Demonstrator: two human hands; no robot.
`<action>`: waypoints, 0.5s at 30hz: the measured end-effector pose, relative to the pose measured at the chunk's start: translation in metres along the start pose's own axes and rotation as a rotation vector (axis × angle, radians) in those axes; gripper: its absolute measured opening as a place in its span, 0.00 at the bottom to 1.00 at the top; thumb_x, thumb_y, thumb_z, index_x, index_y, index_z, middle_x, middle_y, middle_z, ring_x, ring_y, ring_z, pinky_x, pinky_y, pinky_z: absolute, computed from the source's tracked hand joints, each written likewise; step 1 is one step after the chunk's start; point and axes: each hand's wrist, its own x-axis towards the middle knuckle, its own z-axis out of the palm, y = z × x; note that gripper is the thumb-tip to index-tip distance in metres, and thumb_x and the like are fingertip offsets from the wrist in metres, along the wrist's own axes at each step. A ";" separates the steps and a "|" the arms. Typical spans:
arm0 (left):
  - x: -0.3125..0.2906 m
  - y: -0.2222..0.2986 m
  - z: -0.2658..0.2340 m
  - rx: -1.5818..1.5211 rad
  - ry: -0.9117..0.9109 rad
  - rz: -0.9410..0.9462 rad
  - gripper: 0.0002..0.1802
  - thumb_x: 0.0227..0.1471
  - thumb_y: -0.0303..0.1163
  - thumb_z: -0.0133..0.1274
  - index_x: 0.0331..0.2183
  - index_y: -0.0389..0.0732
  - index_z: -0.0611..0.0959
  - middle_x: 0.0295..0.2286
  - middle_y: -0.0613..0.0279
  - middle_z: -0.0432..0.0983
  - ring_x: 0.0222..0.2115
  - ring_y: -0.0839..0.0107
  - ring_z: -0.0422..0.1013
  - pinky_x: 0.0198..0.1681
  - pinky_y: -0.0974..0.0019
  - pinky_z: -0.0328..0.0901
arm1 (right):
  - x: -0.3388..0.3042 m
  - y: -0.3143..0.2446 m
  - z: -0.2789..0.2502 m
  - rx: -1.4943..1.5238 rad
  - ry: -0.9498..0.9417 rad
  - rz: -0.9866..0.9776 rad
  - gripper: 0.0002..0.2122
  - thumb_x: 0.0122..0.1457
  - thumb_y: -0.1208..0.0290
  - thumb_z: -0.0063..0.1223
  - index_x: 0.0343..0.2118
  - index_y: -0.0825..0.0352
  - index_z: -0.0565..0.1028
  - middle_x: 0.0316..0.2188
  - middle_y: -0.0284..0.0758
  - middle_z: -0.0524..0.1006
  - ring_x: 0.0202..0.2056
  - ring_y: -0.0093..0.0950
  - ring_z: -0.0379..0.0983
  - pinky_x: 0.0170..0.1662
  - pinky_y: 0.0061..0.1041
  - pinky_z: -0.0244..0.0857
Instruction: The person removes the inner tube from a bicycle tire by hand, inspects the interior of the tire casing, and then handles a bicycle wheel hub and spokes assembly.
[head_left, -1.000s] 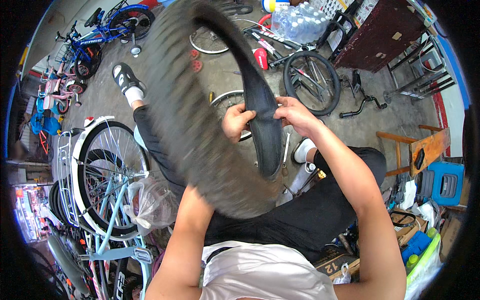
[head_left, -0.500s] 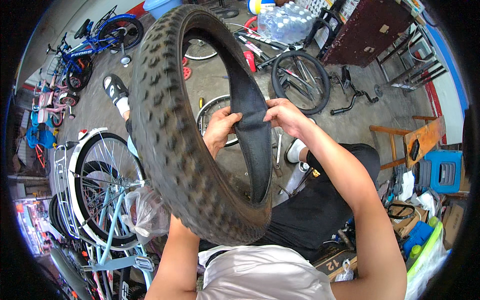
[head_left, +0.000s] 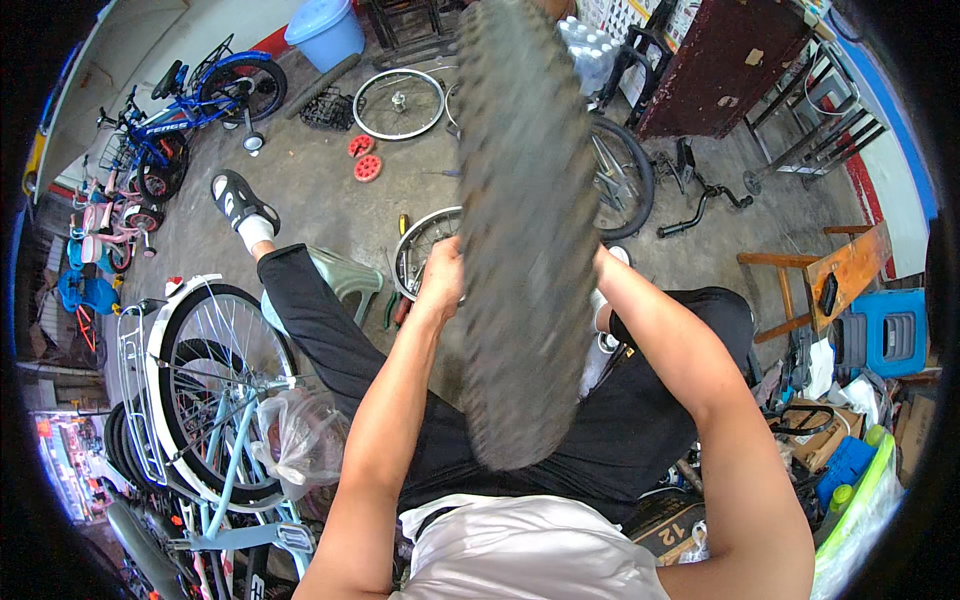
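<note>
Knobbly dark tyre, motion-blurred, upright and nearly edge-on to view, raised between the knees of the seated person. Left hand at its left side, right hand at its right; fingers hidden behind the tread, grip cannot be told. Spoked wheel on concrete floor beyond, near pale green stool.

A tyre is held up in the middle, with the left hand at its left side. Ahead, a tub is set left of a wheel. On the right, a stool is placed.
</note>
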 end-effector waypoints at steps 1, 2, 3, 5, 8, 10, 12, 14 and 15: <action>-0.008 0.009 0.002 -0.006 -0.005 -0.004 0.15 0.57 0.28 0.49 0.43 0.32 0.81 0.35 0.59 0.81 0.31 0.71 0.76 0.36 0.69 0.70 | 0.000 -0.001 0.001 -0.089 0.005 -0.056 0.19 0.49 0.74 0.55 0.45 0.75 0.76 0.32 0.38 0.80 0.35 0.27 0.77 0.35 0.27 0.73; -0.002 0.006 0.001 -0.098 -0.039 -0.109 0.14 0.57 0.28 0.49 0.42 0.31 0.82 0.34 0.60 0.81 0.31 0.72 0.75 0.35 0.70 0.69 | 0.000 -0.003 0.004 -0.179 0.009 -0.113 0.18 0.49 0.74 0.55 0.43 0.76 0.78 0.31 0.38 0.81 0.34 0.27 0.77 0.35 0.26 0.72; -0.002 0.007 0.003 -0.141 -0.052 -0.119 0.14 0.57 0.28 0.48 0.41 0.31 0.82 0.34 0.60 0.81 0.31 0.73 0.75 0.34 0.69 0.69 | 0.000 0.000 0.007 -0.252 0.131 -0.204 0.13 0.47 0.76 0.54 0.36 0.77 0.79 0.26 0.36 0.80 0.32 0.27 0.77 0.35 0.25 0.70; -0.004 0.008 0.000 -0.229 -0.061 -0.142 0.14 0.56 0.27 0.48 0.41 0.31 0.82 0.32 0.60 0.81 0.31 0.73 0.75 0.34 0.68 0.68 | 0.007 0.018 0.004 0.098 0.007 -0.062 0.12 0.46 0.76 0.53 0.34 0.76 0.78 0.26 0.36 0.79 0.30 0.27 0.76 0.34 0.26 0.69; -0.003 0.011 0.000 -0.127 -0.016 -0.121 0.15 0.53 0.26 0.48 0.39 0.30 0.82 0.32 0.58 0.81 0.31 0.73 0.74 0.35 0.68 0.67 | 0.028 0.039 -0.009 0.276 -0.073 0.060 0.13 0.48 0.77 0.52 0.38 0.73 0.77 0.32 0.36 0.79 0.33 0.27 0.76 0.37 0.26 0.69; -0.003 0.026 0.013 -0.145 -0.020 -0.120 0.15 0.50 0.26 0.49 0.38 0.27 0.82 0.32 0.56 0.81 0.31 0.70 0.75 0.35 0.69 0.67 | 0.021 0.038 -0.026 0.365 -0.080 0.112 0.13 0.51 0.76 0.52 0.40 0.71 0.76 0.35 0.36 0.79 0.35 0.28 0.75 0.40 0.27 0.69; -0.015 0.038 0.015 -0.331 0.019 -0.165 0.15 0.49 0.25 0.49 0.38 0.26 0.81 0.32 0.56 0.81 0.30 0.70 0.75 0.35 0.68 0.67 | 0.011 0.028 -0.024 0.403 -0.057 0.134 0.12 0.50 0.77 0.50 0.39 0.69 0.75 0.35 0.34 0.78 0.34 0.28 0.73 0.40 0.29 0.67; -0.002 0.019 0.009 -0.377 -0.048 -0.197 0.16 0.49 0.24 0.49 0.39 0.26 0.81 0.32 0.55 0.81 0.30 0.69 0.76 0.35 0.67 0.68 | 0.013 0.029 -0.022 0.380 -0.013 0.146 0.11 0.49 0.78 0.50 0.38 0.68 0.75 0.33 0.32 0.77 0.33 0.27 0.72 0.40 0.29 0.65; -0.014 0.040 0.015 -0.434 -0.032 -0.211 0.15 0.49 0.24 0.49 0.39 0.26 0.81 0.32 0.55 0.81 0.29 0.69 0.76 0.34 0.67 0.68 | 0.013 0.032 -0.028 0.413 -0.008 0.132 0.10 0.50 0.78 0.50 0.37 0.68 0.75 0.33 0.32 0.77 0.33 0.27 0.73 0.40 0.28 0.66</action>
